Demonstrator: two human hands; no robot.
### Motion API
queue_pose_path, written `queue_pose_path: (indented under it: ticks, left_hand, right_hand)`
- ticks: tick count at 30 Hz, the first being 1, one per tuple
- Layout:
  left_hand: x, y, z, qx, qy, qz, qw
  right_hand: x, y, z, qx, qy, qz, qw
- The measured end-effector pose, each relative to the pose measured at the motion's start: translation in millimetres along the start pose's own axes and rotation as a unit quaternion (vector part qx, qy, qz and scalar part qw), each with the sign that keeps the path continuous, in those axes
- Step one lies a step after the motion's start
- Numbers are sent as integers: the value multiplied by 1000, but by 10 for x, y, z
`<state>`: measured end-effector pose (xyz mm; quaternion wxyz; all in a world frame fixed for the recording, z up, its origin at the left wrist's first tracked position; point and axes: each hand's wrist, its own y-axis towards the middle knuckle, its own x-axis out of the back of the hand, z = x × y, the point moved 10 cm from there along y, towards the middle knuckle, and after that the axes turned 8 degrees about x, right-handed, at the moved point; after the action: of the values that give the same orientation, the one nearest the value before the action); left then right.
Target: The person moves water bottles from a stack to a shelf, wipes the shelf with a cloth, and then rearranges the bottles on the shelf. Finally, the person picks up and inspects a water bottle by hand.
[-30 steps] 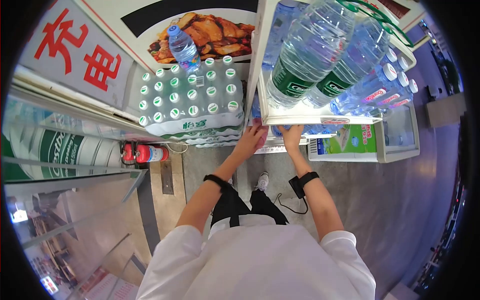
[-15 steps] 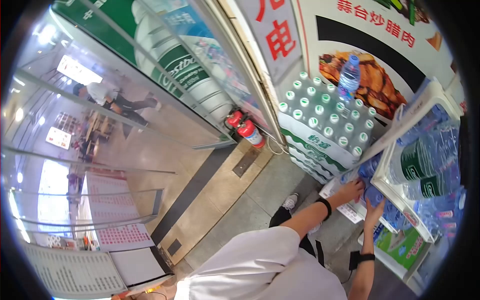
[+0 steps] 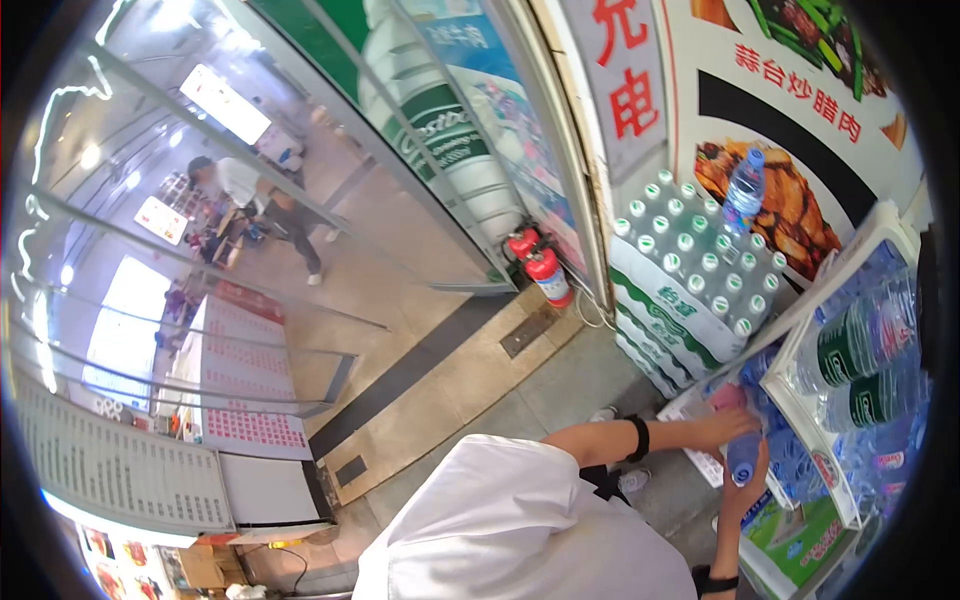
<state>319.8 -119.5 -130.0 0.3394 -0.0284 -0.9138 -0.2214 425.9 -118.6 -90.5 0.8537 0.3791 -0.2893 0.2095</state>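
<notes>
Beside the rack [image 3: 825, 468], stacked water packs [image 3: 668, 315] near hands [image 3: 725, 427] at a bottle [image 3: 742, 458].

Held btl [image 3: 742, 461] beside shelf [image 3: 826, 462]; btl packs [image 3: 680, 318] L, extinguishers [image 3: 546, 275] further L.

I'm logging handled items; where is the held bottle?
Head view, lower right: the bottle is in the right hand, left hand against it, beside the white rack.

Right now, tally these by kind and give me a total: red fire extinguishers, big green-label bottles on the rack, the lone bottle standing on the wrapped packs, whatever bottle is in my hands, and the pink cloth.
Fire extinguishers: 2
Big green-label bottles: 2
Lone standing bottle: 1
Held bottle: 1
Pink cloth: 1
Total: 7
</notes>
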Motion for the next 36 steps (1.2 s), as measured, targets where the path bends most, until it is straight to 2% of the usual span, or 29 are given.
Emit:
queue_pose_path:
  ticks: [3, 5, 6, 7, 9, 10, 12, 14, 15, 16, 18, 22, 25, 26, 28, 29, 31, 32, 33, 34, 35, 36]
  left_hand:
    - [162, -181, -79, 142, -45, 8, 989]
    - [330, -426, -18, 157, -17, -52, 986]
    - [597, -443, -97, 202, -61, -30, 977]
    - [667, -540, -41, 236, 13, -10, 972]
    - [756, -772, 163, 258, 24, -47, 965]
    - [718, -936, 412, 309, 21, -22, 950]
    - [864, -1216, 626, 389, 37, 19, 920]
    - [1166, -1433, 631, 348, 53, -31, 936]
    - [1286, -1564, 657, 355, 39, -40, 933]
    - [1417, -1701, 682, 366, 27, -50, 929]
    - [1653, -1992, 720, 364, 95, -67, 924]
    - [2128, -2327, 660, 397, 108, -100, 906]
    - [2391, -2495, 716, 428, 121, -129, 886]
    - [2466, -2490, 708, 408, 97, -149, 895]
    - [2754, -2080, 512, 362, 50, -191, 911]
    - [2869, -1971, 529, 367, -1, -214, 905]
    - [3141, -1658, 500, 368, 5, -236, 900]
    - [3326, -1448, 436, 302, 21, -268, 915]
    - [3454, -1275, 499, 291, -31, -285, 913]
    - [3604, -1052, 496, 286, -53, -285, 913]
    - [3772, -792, 392, 251, -30, -302, 919]
    - [3877, -513, 369, 235, -121, -300, 917]
  right_hand:
    - [-119, 51, 167, -72, 109, 10, 991]
    - [-327, 84, 101, -87, 184, 23, 979]
    - [-427, 165, 211, -117, 227, 70, 964]
    - [-497, 215, 309, -126, 213, 122, 961]
    - [-560, 349, 473, -31, 179, 144, 973]
    - [-576, 358, 485, 5, 71, 156, 985]
    - [-396, 467, 446, 1, 42, 107, 993]
    - [-229, 290, -38, -113, 16, 9, 993]
    - [-133, 164, -244, -161, 7, -39, 986]
    - [3, 35, -412, -217, -24, -82, 972]
    - [248, -188, -629, -315, -76, -164, 932]
    - [513, -266, -708, -318, -190, -250, 895]
    - [428, -210, -875, -309, -212, -240, 896]
    - [392, -168, -911, -303, -224, -232, 897]
    - [304, -188, -1108, -333, -200, -241, 889]
    - [273, -216, -1189, -349, -219, -244, 878]
    - [303, -178, -1260, -388, -257, -221, 857]
    - [329, -129, -1275, -411, -275, -196, 847]
    - [366, -66, -1199, -381, -317, -202, 845]
    - [297, -100, -1332, -395, -324, -178, 841]
    - [298, -102, -1334, -386, -325, -186, 843]
    - [277, -83, -1311, -379, -325, -195, 844]
